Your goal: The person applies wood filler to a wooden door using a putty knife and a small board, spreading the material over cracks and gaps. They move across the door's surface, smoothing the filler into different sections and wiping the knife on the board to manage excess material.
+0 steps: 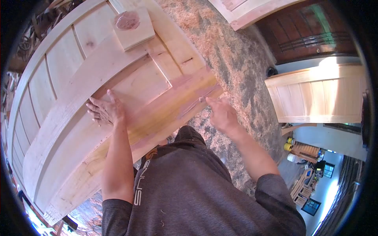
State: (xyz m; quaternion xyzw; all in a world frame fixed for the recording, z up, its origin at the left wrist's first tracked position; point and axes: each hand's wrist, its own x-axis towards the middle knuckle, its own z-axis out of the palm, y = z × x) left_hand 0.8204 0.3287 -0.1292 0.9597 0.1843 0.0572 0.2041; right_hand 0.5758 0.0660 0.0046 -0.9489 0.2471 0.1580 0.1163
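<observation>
A large pale wooden door (71,88) with a curved frame and recessed panels lies before me. My left hand (107,110) rests on it with fingers spread, at a recessed panel. My right hand (222,115) is closed at the door's near right edge, pinching a small putty-smeared tool (202,99) that is mostly hidden by the fingers. Streaks of pinkish putty (189,109) mark the wood beside it. Farther up the door sits a flat wooden board (136,35) bearing a mound of putty (127,20).
Wood shavings (212,35) cover the floor past the door. Another pale panelled piece (315,94) stands at the right, below a dark brown door (307,33). The corner of a further wooden piece (240,17) shows at the top. Yellow containers (288,146) stand farther off.
</observation>
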